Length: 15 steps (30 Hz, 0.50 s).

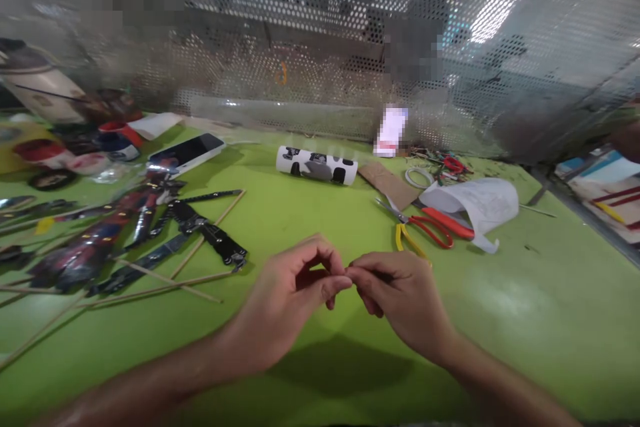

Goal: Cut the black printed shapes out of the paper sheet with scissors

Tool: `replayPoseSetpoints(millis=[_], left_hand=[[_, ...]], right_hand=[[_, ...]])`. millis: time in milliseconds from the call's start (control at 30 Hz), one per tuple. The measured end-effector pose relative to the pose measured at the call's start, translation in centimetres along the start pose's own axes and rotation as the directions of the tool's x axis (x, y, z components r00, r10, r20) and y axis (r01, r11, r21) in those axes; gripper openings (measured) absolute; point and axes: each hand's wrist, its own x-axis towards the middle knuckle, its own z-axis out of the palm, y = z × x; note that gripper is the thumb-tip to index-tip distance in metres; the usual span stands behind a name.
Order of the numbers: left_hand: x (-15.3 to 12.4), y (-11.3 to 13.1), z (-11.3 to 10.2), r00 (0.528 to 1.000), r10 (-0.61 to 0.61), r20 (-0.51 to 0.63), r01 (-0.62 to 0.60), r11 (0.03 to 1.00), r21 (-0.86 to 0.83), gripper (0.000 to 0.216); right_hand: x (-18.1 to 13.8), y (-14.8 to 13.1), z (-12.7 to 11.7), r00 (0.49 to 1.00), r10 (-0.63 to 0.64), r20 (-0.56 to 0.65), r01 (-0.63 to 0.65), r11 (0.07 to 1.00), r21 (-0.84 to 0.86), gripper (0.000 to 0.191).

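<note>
Over the green tabletop (280, 220), my left hand (295, 300) and my right hand (405, 293) meet with their fingertips pinched together. Whatever lies between the fingertips is too small or hidden to name. Just beyond the right hand are scissors with red handles (434, 230) and a yellow-handled tool (407, 245). To the left of my left hand lies a jointed black puppet-like figure (207, 230) with thin wooden sticks (187, 257) around it. Behind both hands rests a white roll with black and grey shapes (317, 165).
A white-edged phone (187, 152) lies at the back left near jars (117, 140) and a big jug (43, 87). Dark figures on sticks (85, 247) cover the left side. On the right are curled white paper (480, 203) and a tape ring (419, 177). A perforated metal screen (300, 33) stands behind.
</note>
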Motion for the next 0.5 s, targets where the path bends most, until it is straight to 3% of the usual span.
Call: replayPoseSetpoints(millis=[367,500], left_hand=[[-0.28,-0.53,0.00,0.999,0.041,-0.018,-0.041,0.998,-0.043,0.012],[-0.24,-0.91,0.15,0.997,0.052,-0.049,-0.055,0.997,-0.047,0.009]], right_hand=[[0.03,-0.31,0.57,0.979,0.204,0.011,-0.202,0.957,0.210,0.028],[-0.04,0.01,0.91,0.981,0.194,-0.017,-0.186,0.961,0.203,0.029]])
